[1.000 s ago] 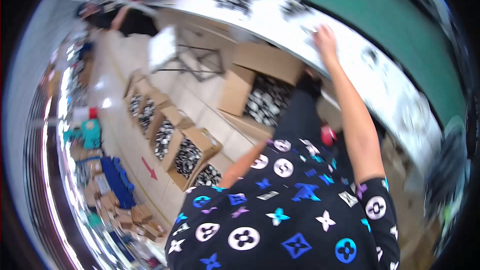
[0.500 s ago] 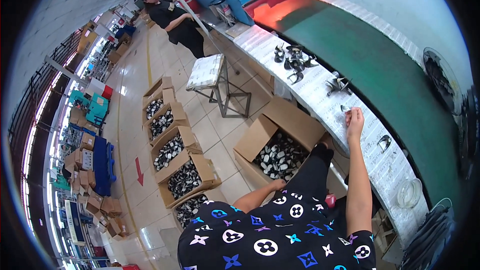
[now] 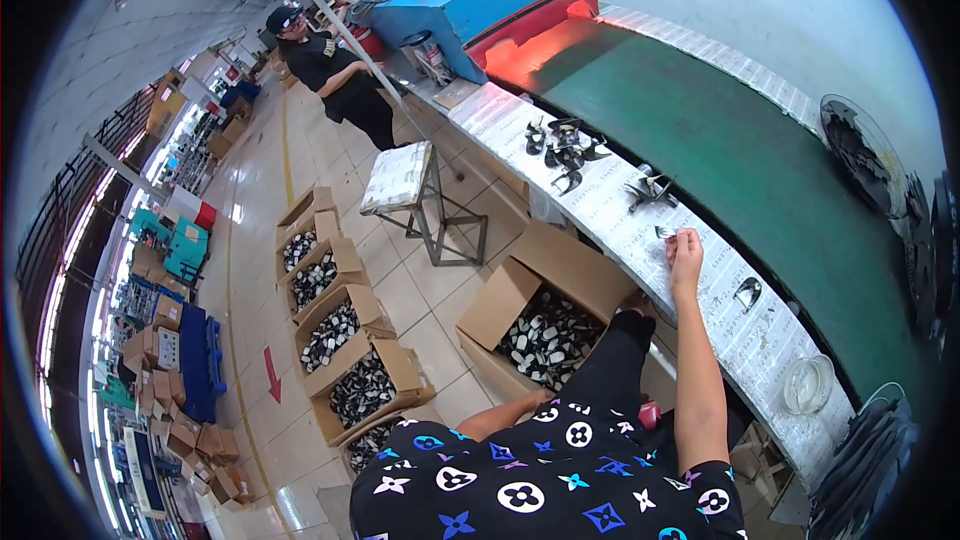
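Small black-and-white piece (image 3: 664, 232) at the fingertips of the right hand (image 3: 685, 255), midway between the near and far edges of the white worktop (image 3: 498, 117).
The right grip is narrow, pinched on the piece (whether it is lifted or touches the surface, I cannot tell). A dark pile (image 3: 565, 145) lies toward the worktop's left end, a smaller cluster (image 3: 650, 190) closer by; a clear round dish (image 3: 808, 386) sits near the right end. Green belt (image 3: 700, 130) runs along the far edge. The left hand (image 3: 537, 400) is low beside an open carton (image 3: 590, 262); its grip I cannot tell.
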Motion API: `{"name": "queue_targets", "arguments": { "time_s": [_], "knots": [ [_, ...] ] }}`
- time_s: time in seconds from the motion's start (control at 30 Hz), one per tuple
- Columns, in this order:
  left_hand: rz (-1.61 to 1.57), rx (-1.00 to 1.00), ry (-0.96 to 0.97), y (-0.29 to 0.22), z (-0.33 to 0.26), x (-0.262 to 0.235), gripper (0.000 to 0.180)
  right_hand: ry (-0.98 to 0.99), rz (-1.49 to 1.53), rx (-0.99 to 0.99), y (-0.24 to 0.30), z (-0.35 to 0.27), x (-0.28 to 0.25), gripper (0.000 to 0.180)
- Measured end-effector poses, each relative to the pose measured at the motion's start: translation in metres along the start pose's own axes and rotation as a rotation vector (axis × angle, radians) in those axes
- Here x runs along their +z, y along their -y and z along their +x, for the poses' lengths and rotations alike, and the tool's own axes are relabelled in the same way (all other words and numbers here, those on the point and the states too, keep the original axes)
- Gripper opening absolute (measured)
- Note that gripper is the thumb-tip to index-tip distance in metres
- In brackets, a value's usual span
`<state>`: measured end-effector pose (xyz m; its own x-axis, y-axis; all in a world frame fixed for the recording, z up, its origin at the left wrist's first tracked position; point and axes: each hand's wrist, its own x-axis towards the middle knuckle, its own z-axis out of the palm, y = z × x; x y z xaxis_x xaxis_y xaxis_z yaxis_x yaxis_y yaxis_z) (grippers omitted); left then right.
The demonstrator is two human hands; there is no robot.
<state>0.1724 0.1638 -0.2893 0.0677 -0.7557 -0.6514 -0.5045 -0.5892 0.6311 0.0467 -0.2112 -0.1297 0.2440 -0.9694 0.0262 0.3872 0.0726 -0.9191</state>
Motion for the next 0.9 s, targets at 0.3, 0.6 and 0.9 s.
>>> {"name": "queue_targets", "arguments": {
  "time_s": [0.3,0.6,0.9],
  "knots": [
    [0.003,0.026,0.123,-0.006,0.019,-0.004,0.033,-0.075,-0.080,-0.018,0.000,0.005,-0.033,0.020],
    [0.027,0.039,-0.369,-0.002,0.063,-0.045,0.026,0.009,-0.053,-0.016,-0.016,0.011,0.000,0.016],
    [0.865,0.870,-0.001,-0.215,0.111,-0.014,0.033,-0.071,-0.002,0.053,-0.003,0.004,-0.031,0.017]
  ]
}}
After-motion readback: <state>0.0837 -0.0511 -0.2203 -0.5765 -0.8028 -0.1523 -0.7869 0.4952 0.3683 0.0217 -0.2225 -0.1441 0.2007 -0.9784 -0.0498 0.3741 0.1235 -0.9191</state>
